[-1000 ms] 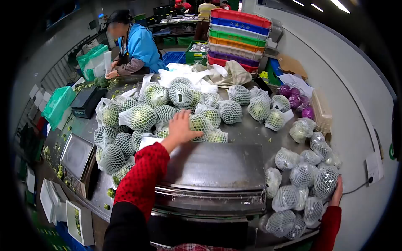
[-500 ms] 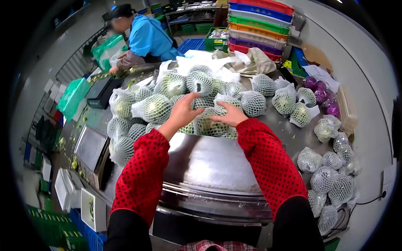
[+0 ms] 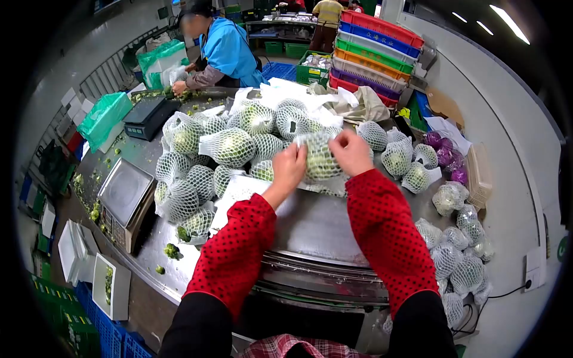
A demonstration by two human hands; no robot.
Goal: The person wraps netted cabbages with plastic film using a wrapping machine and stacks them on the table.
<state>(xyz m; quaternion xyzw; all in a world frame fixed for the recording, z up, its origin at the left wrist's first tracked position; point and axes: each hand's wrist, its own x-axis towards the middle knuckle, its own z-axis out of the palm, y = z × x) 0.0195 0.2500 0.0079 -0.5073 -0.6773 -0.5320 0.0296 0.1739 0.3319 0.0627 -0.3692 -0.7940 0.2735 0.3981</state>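
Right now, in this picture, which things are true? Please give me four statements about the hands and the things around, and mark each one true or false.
1. The left hand and right hand hold one net-wrapped vegetable between them. True.
2. The top crate of the coloured stack is green. False: it is red.
3. The nearest co-worker wears a blue top. True.
4. The purple vegetables lie beside the scale on the left. False: they lie at right, near the pale basket.

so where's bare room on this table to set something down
Mainly the bare steel between the red dotted left sleeve and right sleeve; a smaller patch between the right sleeve and the white netted bundles on the right. Crowded behind: heaped green vegetables in white nets.
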